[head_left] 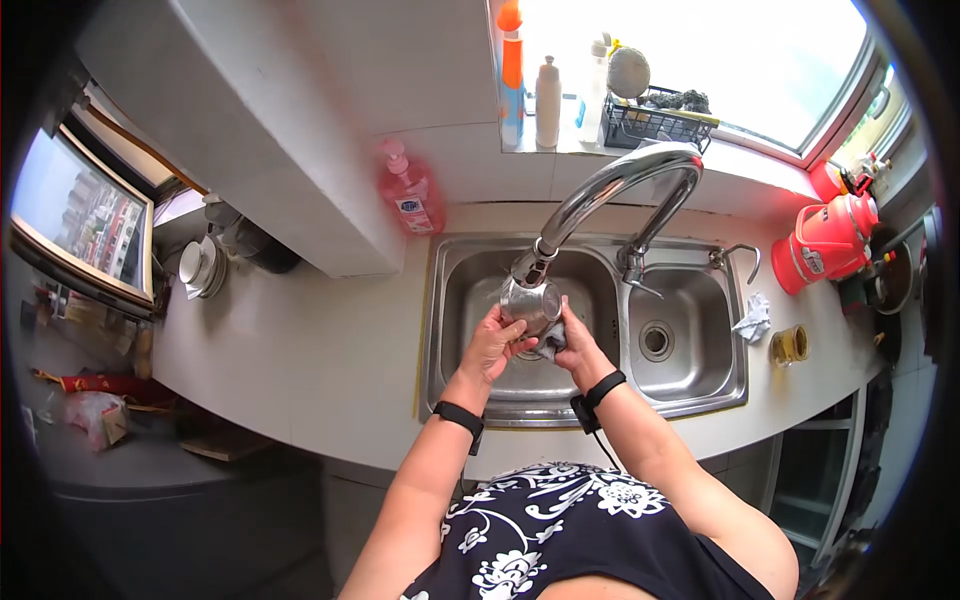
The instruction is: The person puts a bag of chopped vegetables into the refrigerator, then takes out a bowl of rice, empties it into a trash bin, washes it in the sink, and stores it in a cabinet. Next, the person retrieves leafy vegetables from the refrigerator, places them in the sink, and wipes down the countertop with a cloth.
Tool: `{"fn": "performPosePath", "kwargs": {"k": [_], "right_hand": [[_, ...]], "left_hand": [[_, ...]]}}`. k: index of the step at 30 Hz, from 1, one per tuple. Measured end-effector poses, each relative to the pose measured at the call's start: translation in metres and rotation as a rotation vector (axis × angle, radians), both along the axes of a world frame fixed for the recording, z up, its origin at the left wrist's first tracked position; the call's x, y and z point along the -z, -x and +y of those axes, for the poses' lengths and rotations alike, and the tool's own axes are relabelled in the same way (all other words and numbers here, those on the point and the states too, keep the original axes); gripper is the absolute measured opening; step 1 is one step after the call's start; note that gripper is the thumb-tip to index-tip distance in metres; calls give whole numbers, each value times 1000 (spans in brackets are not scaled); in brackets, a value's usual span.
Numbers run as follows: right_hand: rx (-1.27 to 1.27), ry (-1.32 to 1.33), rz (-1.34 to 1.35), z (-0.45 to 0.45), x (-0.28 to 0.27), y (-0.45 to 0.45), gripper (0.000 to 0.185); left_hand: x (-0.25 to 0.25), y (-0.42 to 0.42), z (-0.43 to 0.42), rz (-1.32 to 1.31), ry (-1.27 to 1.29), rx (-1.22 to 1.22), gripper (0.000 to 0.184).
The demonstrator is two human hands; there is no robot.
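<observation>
Over the large left basin of the steel sink [435, 345], my left hand [492, 345] grips a clear glass cup [532, 308] from its left side. My right hand [575, 342] is at the cup's right side, its fingers closed on a grey cloth [550, 343] pressed against the lower part of the cup. The cup is tilted right beneath the spout of the chrome faucet [610, 195]. Whether water is running cannot be made out.
A pink soap bottle [412, 195] stands behind the sink at left. To its right are a crumpled cloth [753, 318], an amber glass [789, 345] and a red thermos [825, 243]. Stacked bowls [203, 268] sit far left. Bottles and a black basket [655, 125] line the sill.
</observation>
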State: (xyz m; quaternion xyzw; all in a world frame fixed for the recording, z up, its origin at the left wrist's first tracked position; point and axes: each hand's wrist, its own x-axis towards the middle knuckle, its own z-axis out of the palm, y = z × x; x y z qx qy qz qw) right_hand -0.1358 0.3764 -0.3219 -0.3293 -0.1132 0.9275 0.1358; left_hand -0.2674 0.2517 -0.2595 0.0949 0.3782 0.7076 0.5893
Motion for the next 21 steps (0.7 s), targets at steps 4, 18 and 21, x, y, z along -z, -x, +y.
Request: {"fn": "performPosePath", "kwargs": {"k": [4, 18, 21], "right_hand": [[48, -5, 67, 14, -17, 2, 55], [-94, -186, -239, 40, -5, 26, 49], [-80, -193, -105, 25, 0, 29, 40]], "left_hand": [[8, 1, -2, 108, -14, 125, 33], [25, 0, 11, -204, -55, -169, 14], [42, -10, 17, -97, 74, -271, 13]]}}
